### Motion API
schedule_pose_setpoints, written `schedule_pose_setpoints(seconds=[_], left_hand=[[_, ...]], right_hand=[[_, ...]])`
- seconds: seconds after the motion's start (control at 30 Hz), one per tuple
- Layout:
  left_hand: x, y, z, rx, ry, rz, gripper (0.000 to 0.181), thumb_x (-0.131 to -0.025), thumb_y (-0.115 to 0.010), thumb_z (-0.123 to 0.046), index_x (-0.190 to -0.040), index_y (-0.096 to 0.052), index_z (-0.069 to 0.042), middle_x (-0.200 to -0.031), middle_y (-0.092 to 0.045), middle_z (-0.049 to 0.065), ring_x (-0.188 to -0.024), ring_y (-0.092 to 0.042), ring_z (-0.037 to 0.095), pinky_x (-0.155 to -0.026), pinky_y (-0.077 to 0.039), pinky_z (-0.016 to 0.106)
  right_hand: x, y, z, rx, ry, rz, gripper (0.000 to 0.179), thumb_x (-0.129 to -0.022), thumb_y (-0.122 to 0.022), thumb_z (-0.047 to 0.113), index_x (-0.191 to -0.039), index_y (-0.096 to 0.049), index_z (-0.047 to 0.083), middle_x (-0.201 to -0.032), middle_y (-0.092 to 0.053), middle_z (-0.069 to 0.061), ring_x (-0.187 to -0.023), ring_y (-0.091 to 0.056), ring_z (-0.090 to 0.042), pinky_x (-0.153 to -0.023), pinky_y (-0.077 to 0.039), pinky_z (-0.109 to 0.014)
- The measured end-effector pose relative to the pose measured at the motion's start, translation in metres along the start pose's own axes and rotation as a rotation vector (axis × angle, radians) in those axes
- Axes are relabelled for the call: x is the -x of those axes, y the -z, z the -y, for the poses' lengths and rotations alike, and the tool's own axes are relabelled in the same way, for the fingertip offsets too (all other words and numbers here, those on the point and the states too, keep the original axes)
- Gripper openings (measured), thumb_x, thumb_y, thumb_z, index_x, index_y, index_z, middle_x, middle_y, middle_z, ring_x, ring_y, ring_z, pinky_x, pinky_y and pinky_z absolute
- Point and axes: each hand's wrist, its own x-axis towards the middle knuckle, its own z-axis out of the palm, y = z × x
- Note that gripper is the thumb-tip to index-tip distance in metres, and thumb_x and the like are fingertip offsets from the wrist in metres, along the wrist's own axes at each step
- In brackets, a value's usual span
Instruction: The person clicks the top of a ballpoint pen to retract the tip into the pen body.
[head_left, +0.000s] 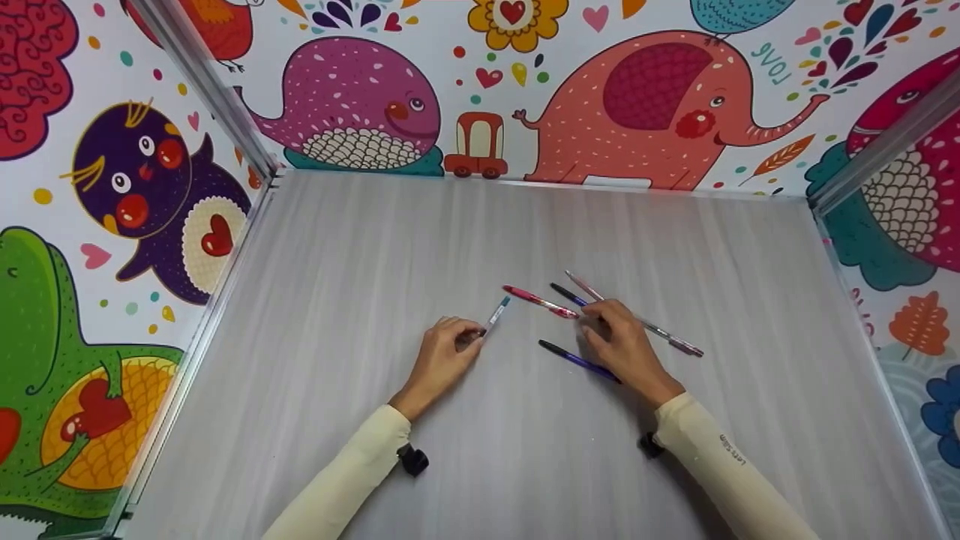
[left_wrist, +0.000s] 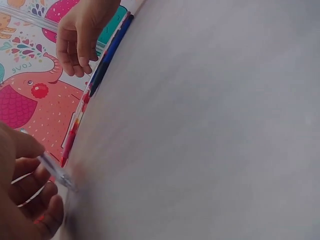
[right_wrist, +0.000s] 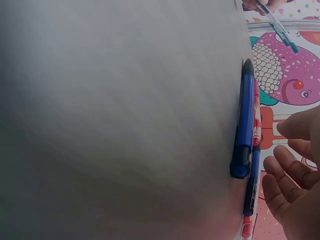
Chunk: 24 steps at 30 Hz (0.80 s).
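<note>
My left hand [head_left: 444, 356] pinches a clear pen with a teal end [head_left: 496, 315] between thumb and fingers. To its right, my right hand [head_left: 626, 349] hovers over several pens, its fingers loosely bent; in the right wrist view nothing lies between them. A red pen [head_left: 540, 301] points left from beneath that hand. Partly covered by the hand is a blue pen with a dark end [head_left: 568, 294]. Nearer me lies another blue pen [head_left: 577, 361]. A slim pink pen end [head_left: 583, 285] and a greyish clear pen [head_left: 671, 339] show either side of the hand; their middle is hidden.
The pens lie on a grey wood-grain table [head_left: 375, 247]. Its back and sides are bordered by cartoon-printed panels [head_left: 495, 82] with metal edge strips [head_left: 195, 352]. A black wrist strap piece [head_left: 412, 460] sticks out from the left sleeve.
</note>
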Motion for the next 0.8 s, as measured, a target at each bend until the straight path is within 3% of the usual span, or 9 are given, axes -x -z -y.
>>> schedule_pose_setpoints(seconds=[0.3,0.53,0.63,0.8], left_hand=[[0.003,0.010,0.011,-0.130,-0.038,-0.039,0.013,-0.096,-0.082,0.000,-0.108,-0.082,-0.005,-0.102,-0.077,0.004,-0.099,-0.064,0.021,-0.086,-0.057,0.037],[0.004,0.019,0.018,-0.197,-0.028,-0.058,0.012,-0.095,-0.083,-0.001,-0.106,-0.082,-0.005,-0.101,-0.077,0.004,-0.098,-0.062,0.021,-0.085,-0.057,0.037],[0.004,0.021,0.020,-0.224,-0.025,-0.060,0.012,-0.095,-0.084,-0.001,-0.106,-0.082,-0.005,-0.102,-0.076,0.005,-0.099,-0.062,0.021,-0.085,-0.058,0.037],[0.002,0.024,0.025,-0.285,-0.076,-0.064,0.011,-0.094,-0.084,0.000,-0.104,-0.081,-0.004,-0.099,-0.076,0.005,-0.096,-0.061,0.023,-0.083,-0.057,0.038]], right_hand=[[-0.004,-0.002,-0.001,0.027,-0.003,0.055,0.031,-0.095,-0.083,-0.005,-0.123,-0.072,-0.002,-0.119,-0.072,-0.013,-0.109,-0.065,-0.028,-0.094,-0.056,-0.047],[-0.009,-0.002,-0.001,0.060,0.009,0.076,0.029,-0.096,-0.083,-0.001,-0.123,-0.072,0.002,-0.122,-0.071,-0.012,-0.109,-0.062,-0.026,-0.091,-0.056,-0.045],[-0.010,-0.003,-0.001,0.071,0.009,0.080,0.029,-0.096,-0.083,0.000,-0.123,-0.072,0.003,-0.124,-0.071,-0.011,-0.113,-0.063,-0.025,-0.096,-0.058,-0.047],[-0.012,-0.005,-0.003,0.089,0.029,0.066,0.029,-0.096,-0.084,0.000,-0.122,-0.072,0.002,-0.122,-0.071,-0.010,-0.115,-0.064,-0.027,-0.098,-0.057,-0.048]])
